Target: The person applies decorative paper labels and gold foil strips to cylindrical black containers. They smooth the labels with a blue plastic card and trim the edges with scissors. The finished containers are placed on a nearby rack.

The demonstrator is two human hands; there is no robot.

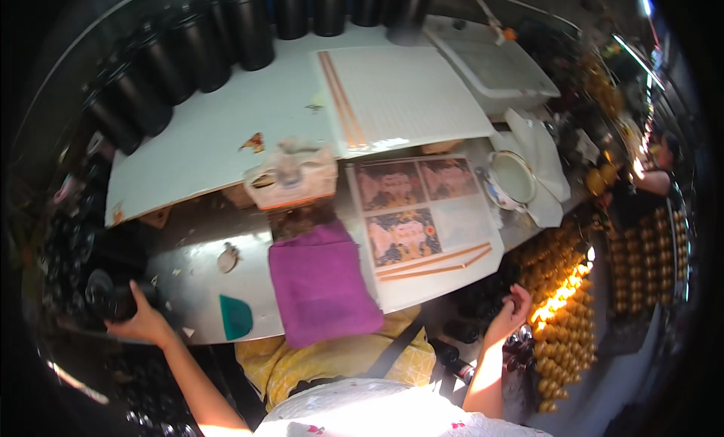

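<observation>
Purple cloth lies at the centre of the frame, on a grey worktable. At lower left, the left hand curls its fingers around a black cylindrical container at the table's left edge, among other dark containers. At lower right, the right hand hangs below the table edge with fingers loosely bent, above dark containers in shadow; whether it holds anything cannot be told. A sheet of patterned stickers sits right of the cloth. A white bowl rests at right. Golden objects crowd the right edge.
</observation>
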